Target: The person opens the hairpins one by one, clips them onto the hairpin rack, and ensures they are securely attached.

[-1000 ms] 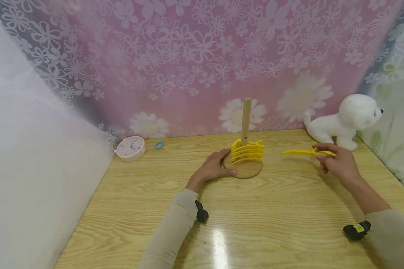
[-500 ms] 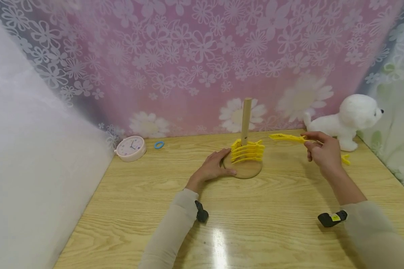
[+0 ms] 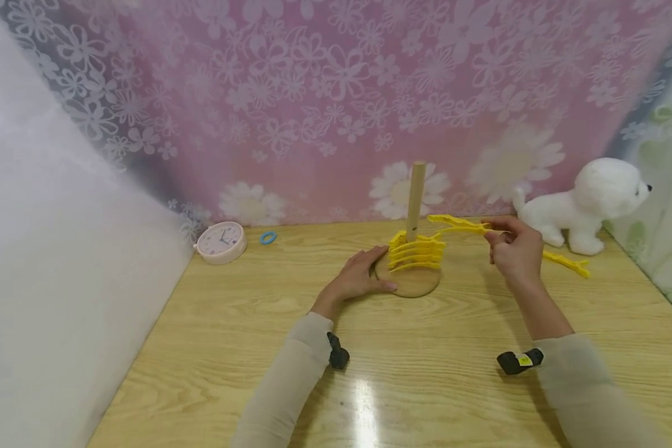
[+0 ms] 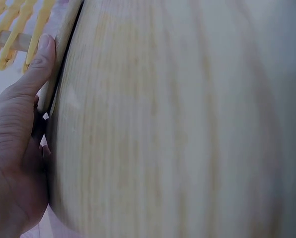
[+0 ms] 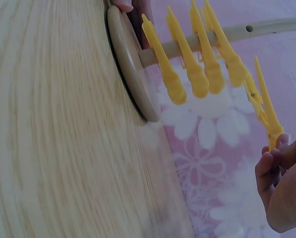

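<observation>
A wooden stand has a round base (image 3: 414, 287) and an upright dowel (image 3: 416, 193). Several yellow hair clips (image 3: 416, 254) are stacked around the dowel's lower part. My left hand (image 3: 358, 277) holds the base at its left edge, thumb in front; in the left wrist view the thumb (image 4: 41, 62) lies along the rim and the other fingers are mostly hidden. Between thumb and fingers, my right hand (image 3: 518, 249) pinches another yellow hair clip (image 5: 269, 111) by its tail end. That clip's two arms are spread apart, their tips pointing left at the dowel, close beside the stack.
One more yellow hair clip (image 3: 568, 262) lies on the wood-grain table (image 3: 425, 373) behind my right hand. A white plush dog (image 3: 590, 202) stands at the back right. At the back left are a pink clock (image 3: 222, 242) and a blue ring (image 3: 268, 238). A floral curtain (image 3: 313, 124) hangs behind.
My right hand has carried the hair clip left toward the dowel, and its arms have spread open. The clip on the table has come into view. My left hand stays on the base.
</observation>
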Available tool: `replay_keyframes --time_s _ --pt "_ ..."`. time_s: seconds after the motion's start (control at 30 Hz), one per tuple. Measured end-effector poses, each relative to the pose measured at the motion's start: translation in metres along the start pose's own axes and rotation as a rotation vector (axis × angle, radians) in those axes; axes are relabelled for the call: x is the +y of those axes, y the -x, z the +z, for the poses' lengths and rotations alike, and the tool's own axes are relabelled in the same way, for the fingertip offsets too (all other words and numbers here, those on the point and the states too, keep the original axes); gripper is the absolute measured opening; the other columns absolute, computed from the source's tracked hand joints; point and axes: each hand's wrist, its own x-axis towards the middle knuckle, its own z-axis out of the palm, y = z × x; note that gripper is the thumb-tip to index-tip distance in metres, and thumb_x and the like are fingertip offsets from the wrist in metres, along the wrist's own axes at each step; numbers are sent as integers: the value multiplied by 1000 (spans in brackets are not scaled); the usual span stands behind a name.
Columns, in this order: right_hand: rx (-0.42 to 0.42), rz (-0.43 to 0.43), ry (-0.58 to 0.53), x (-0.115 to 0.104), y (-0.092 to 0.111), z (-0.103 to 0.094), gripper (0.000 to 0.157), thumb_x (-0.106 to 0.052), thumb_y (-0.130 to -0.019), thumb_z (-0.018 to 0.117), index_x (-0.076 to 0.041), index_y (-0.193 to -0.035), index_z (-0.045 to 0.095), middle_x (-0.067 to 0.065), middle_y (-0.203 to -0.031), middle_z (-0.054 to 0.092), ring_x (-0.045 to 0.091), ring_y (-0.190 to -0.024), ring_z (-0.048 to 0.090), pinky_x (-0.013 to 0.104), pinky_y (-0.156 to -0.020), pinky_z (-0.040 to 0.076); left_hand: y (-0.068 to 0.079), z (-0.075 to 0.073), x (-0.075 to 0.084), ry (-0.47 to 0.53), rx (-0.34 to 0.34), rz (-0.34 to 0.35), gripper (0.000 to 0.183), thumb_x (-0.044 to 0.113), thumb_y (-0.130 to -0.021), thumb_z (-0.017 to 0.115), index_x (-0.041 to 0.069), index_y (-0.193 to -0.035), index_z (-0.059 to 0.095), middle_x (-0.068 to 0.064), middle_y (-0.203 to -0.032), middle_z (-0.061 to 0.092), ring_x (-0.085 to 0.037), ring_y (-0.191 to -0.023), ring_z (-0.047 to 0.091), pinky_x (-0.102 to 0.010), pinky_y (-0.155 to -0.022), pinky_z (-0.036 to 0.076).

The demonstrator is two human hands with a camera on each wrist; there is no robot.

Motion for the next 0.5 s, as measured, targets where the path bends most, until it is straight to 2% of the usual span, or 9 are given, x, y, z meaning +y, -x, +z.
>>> replay_keyframes --time_s 0.1,0.33,0.5 --pt "32 -21 -6 -2 1 9 25 6 -98 62 2 -119 75 -9 -93 66 8 -47 52 18 -43 46 -1 -1 2 -12 -2 -8 101 62 -86 78 38 -167 21 9 -172 22 -26 -161 7 -47 -130 7" --pt "74 -73 65 -9 5 29 29 9 -94 57 -1 -111 78 -19 -79 64 3 -50 58 17 -44 49 -3 0 -1 -31 -21 -20 101 62 -87 77 38 -167 20 10 -173 20 -25 -161 7 -46 -131 7" --pt "55 -101 83 -13 9 43 28 9 -95 60 -4 -109 80 -9 -79 70 4 -52 58 17 -44 47 -3 0 -3 -29 -16 -16 102 62 -87 78 37 -167 20 9 -173 20 -25 -161 7 -47 -131 7"
